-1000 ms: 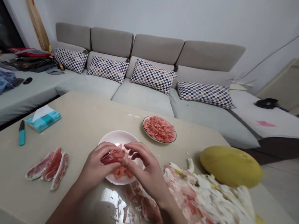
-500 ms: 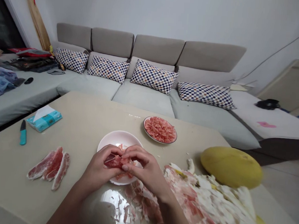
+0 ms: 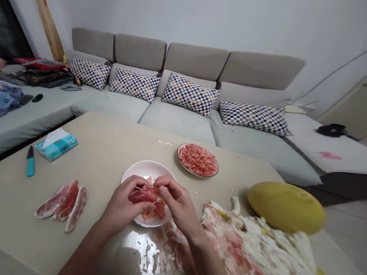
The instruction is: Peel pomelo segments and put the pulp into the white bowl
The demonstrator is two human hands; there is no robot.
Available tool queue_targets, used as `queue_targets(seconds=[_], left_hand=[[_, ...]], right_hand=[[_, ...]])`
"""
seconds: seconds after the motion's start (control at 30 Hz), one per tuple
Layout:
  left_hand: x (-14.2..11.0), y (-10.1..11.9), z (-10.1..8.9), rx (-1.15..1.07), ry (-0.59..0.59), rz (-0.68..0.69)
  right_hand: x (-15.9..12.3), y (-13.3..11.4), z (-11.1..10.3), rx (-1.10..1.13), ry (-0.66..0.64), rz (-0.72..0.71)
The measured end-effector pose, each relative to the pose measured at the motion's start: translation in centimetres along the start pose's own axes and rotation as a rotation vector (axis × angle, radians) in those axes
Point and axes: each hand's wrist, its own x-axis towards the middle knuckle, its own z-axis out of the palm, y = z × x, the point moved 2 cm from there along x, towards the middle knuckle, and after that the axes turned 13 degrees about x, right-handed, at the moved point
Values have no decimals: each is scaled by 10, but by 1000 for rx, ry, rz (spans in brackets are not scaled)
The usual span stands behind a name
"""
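While hands pinch pomelo pulp over a bowl, a plate holds more.

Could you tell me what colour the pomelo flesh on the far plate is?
The pomelo flesh is pinkish red, clearest in the head view.

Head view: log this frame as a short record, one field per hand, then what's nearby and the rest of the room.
Left hand: pinches a pink pomelo segment
Right hand: pinches the same segment
Under hands: white bowl with more pink pulp
Nearby: plate of pink pulp; heap of pomelo peel
Table: whole yellow pomelo; pink segments; blue-handled knife; tissue pack
Beyond: grey sofa
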Motion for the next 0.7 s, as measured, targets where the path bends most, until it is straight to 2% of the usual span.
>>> queue_targets(seconds=[0.33,0.47,0.6,0.7], left_hand=[[0,-2,-2,28,49,91],[0,-3,-2,33,40,87],[1,-3,-2,24,30,64],[1,-5,-3,-1,33,58]], right_hand=[[-1,22,3,386,110,265],[1,22,-1,333,156,260],[3,17,-12,291,191,190],[4,12,-20,144,186,167]])
